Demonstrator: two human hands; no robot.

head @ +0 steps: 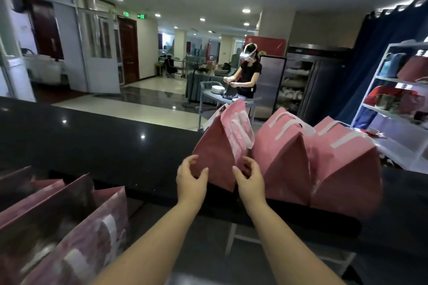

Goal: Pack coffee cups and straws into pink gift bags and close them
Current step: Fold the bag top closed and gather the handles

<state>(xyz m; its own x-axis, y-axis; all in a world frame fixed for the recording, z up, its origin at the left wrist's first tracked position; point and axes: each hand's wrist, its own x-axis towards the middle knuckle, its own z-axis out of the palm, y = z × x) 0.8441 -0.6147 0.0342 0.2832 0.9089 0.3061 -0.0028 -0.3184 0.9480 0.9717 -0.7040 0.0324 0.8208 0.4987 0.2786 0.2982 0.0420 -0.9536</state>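
A pink paper gift bag, its top folded closed into a peak, stands at the near edge of a glossy black tabletop; motion blur hides whether its base rests fully on that surface. Both hands have hold of this bag low down. The left hand grips the bag's lower left corner, thumb laid across the near face and fingers curled round the edge behind. The right hand clasps the lower right corner, thumb on the near face and fingers bent round the bag's side. Just to the right of the held bag, almost touching it, stands a second closed pink bag with white paper handles, and beyond that a third closed pink bag, pressed against the second. To the lower left of the held bag, well apart and nearer the camera, a cluster of open pink bags stands blurred. Far behind the held bag another person wearing a white headset stands at a small table; to its far right is a white shelf unit.
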